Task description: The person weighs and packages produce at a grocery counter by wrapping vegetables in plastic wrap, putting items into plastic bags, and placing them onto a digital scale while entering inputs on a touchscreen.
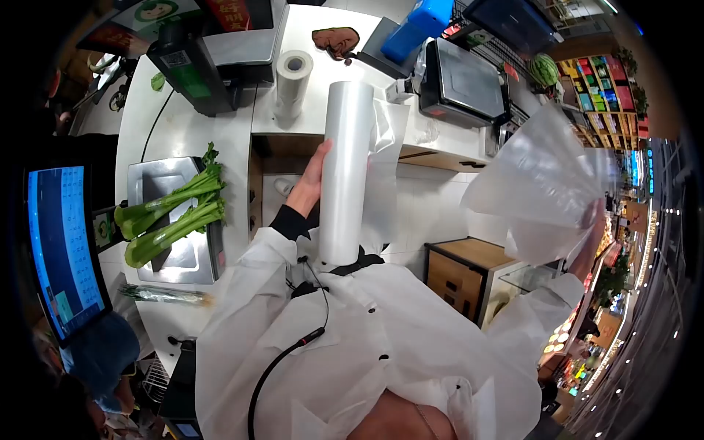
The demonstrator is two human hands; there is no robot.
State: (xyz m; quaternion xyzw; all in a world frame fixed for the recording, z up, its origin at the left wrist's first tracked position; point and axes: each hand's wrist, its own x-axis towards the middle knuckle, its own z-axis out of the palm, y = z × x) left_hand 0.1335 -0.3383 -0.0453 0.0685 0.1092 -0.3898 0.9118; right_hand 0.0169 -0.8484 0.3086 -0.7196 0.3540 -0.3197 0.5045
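Observation:
My left hand [309, 180] is wrapped around a thick upright roll of clear plastic bags [346, 169], held in front of my chest. A loose sheet of film [385, 158] hangs from the roll's right side. Far out to the right, my right hand [591, 218] grips a clear plastic bag [539, 183], which fans out toward the middle and looks apart from the roll. The bag partly hides the fingers of that hand.
Two bunches of celery [176, 209] lie on a metal scale [209, 257] at left, near a wrapped bundle of greens [167, 295] and a monitor [67, 249]. Another roll [292, 84] stands on the counter. A second scale [466, 77] and wooden cabinet [462, 275] are at right.

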